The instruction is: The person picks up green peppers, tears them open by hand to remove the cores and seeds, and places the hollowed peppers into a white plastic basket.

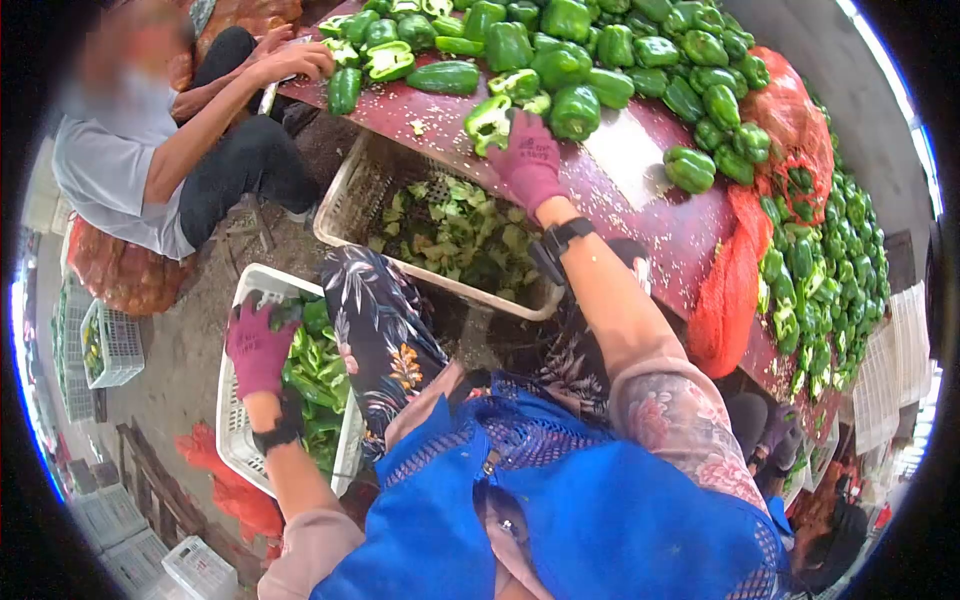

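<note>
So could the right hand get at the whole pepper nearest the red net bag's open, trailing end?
Probably yes: only seed-strewn tabletop seems to lie between the right hand and that pepper, though the fingers are at a cut pepper.

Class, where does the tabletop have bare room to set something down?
The dark-red tabletop has a free, seed-strewn patch between the purple-gloved right hand and the red mesh bag. Its far side is crowded with glossy green peppers.
</note>
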A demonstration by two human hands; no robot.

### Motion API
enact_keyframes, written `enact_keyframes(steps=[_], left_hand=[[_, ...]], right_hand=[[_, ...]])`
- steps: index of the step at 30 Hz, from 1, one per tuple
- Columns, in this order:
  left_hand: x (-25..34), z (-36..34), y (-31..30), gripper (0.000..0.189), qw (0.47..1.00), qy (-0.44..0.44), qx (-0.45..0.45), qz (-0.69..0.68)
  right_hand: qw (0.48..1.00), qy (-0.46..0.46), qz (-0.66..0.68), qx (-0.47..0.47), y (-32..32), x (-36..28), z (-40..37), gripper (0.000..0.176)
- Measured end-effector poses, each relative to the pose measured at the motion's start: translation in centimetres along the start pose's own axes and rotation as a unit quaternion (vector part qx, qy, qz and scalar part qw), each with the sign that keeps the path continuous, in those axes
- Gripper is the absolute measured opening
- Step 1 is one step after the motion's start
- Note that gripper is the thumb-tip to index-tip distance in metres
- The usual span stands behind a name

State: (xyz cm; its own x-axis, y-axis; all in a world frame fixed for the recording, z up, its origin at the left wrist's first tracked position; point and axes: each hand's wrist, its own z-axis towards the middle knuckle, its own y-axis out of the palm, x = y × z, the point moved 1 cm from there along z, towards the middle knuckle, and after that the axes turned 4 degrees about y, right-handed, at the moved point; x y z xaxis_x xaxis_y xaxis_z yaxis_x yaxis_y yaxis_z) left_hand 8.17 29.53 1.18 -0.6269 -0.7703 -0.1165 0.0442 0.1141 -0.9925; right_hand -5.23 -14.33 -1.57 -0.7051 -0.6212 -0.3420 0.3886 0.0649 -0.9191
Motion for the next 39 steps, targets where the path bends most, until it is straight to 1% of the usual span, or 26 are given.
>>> enact_keyframes(steps=[1, 3, 5, 8, 10, 12, 14, 16, 17, 19, 21, 22, 23, 25, 26, 27, 29, 30, 32, 33, 34, 35, 36, 37, 38, 39], left_hand=[[-0.1, -0.5, 0.8, 0.051, 0.998, -0.016, 0.039, -0.055], [0.5, -1.5, 1.8, 0.051, 0.979, -0.052, 0.113, -0.162], [2.3, -1.5, 1.7, 0.047, 0.969, -0.073, 0.155, -0.178], [6.2, 0.4, -1.4, 0.048, 0.942, -0.006, 0.208, -0.262], [8.8, 1.6, -2.6, 0.049, 0.923, 0.019, 0.232, -0.308], [11.8, 3.4, -4.0, 0.051, 0.883, 0.080, 0.262, -0.382], [15.4, 5.5, -5.1, 0.064, 0.854, 0.122, 0.216, -0.457], [19.4, 7.1, -5.1, 0.078, 0.780, 0.128, 0.108, -0.603], [21.4, 8.5, -3.6, 0.082, 0.766, 0.144, 0.121, -0.615], [25.4, 10.7, -0.6, 0.084, 0.721, 0.151, 0.132, -0.663], [28.3, 11.5, 0.9, 0.081, 0.659, 0.120, 0.126, -0.732], [28.4, 11.4, 1.9, 0.075, 0.601, 0.101, 0.096, -0.787], [28.0, 11.4, 3.2, 0.073, 0.562, 0.105, 0.047, -0.819], [26.4, 11.1, 3.9, 0.070, 0.481, 0.106, -0.048, -0.869], [25.5, 10.4, 3.6, 0.067, 0.502, 0.050, -0.090, -0.859], [25.1, 10.2, 3.7, 0.068, 0.511, 0.080, -0.076, -0.853], [24.3, 10.2, 3.9, 0.068, 0.531, 0.142, -0.044, -0.834], [24.2, 9.5, 2.2, 0.068, 0.540, 0.166, -0.041, -0.824], [23.5, 9.0, 2.2, 0.067, 0.519, 0.141, -0.060, -0.841], [23.5, 8.8, 2.1, 0.066, 0.504, 0.133, -0.073, -0.850], [23.7, 8.1, 1.5, 0.065, 0.474, 0.092, -0.092, -0.871], [23.3, 8.5, 2.8, 0.065, 0.485, 0.069, -0.080, -0.868], [22.9, 8.2, 3.6, 0.065, 0.493, -0.012, -0.080, -0.867], [22.7, 8.1, 3.7, 0.064, 0.471, -0.067, -0.091, -0.875], [22.4, 8.0, 3.9, 0.064, 0.446, -0.123, -0.099, -0.881], [22.4, 8.0, 3.9, 0.063, 0.391, -0.154, -0.121, -0.899]], right_hand=[[0.996, 0.012, -0.061, 0.055, 0.6, -0.1, 1.2, 0.072], [0.996, 0.072, -0.027, -0.043, 1.6, 0.1, 4.1, 0.075], [0.992, 0.098, -0.046, -0.071, 3.4, 0.1, 5.8, 0.073], [0.988, 0.124, -0.071, -0.064, 3.8, -0.7, 6.3, 0.067], [0.992, 0.105, -0.044, -0.051, 4.8, 0.2, 7.0, 0.066], [0.994, 0.092, -0.018, -0.058, 4.5, 0.7, 7.0, 0.062], [0.997, 0.047, -0.004, -0.067, 2.6, 0.3, 5.6, 0.056], [0.997, -0.026, -0.005, -0.072, 1.1, -0.1, 3.3, 0.052], [0.996, -0.054, 0.020, -0.073, 0.6, -0.2, 2.1, 0.050], [0.987, -0.098, 0.072, -0.107, 0.3, 0.0, 0.1, 0.048], [0.979, -0.106, 0.148, -0.087, -0.2, 0.3, -2.4, 0.041], [0.974, -0.110, 0.186, -0.067, -0.5, 0.5, -3.2, 0.040], [0.967, -0.116, 0.224, -0.046, -0.8, 0.7, -3.9, 0.039], [0.960, -0.088, 0.243, -0.110, -3.5, 1.0, -5.5, 0.038], [0.949, -0.071, 0.275, -0.140, -3.7, 1.2, -6.0, 0.039], [0.935, -0.057, 0.305, -0.169, -3.7, 1.6, -6.5, 0.040], [0.863, -0.040, 0.449, -0.229, -2.3, 2.7, -6.7, 0.041], [0.820, -0.028, 0.506, -0.266, -1.7, 2.9, -6.6, 0.040], [0.718, 0.026, 0.615, -0.326, -0.5, 3.7, -6.8, 0.041], [0.625, 0.046, 0.688, -0.367, -0.4, 4.1, -6.9, 0.041], [0.524, 0.061, 0.749, -0.401, -0.2, 4.5, -6.6, 0.041], [0.413, 0.071, 0.798, -0.433, -0.1, 4.7, -6.3, 0.042], [0.384, 0.065, 0.808, -0.443, -1.5, 4.3, -6.0, 0.042], [0.575, 0.012, 0.722, -0.384, -2.3, 4.3, -6.0, 0.044], [0.739, -0.039, 0.599, -0.306, -3.0, 4.5, -6.2, 0.045], [0.856, -0.030, 0.422, -0.299, -3.6, 4.2, -6.1, 0.049]])
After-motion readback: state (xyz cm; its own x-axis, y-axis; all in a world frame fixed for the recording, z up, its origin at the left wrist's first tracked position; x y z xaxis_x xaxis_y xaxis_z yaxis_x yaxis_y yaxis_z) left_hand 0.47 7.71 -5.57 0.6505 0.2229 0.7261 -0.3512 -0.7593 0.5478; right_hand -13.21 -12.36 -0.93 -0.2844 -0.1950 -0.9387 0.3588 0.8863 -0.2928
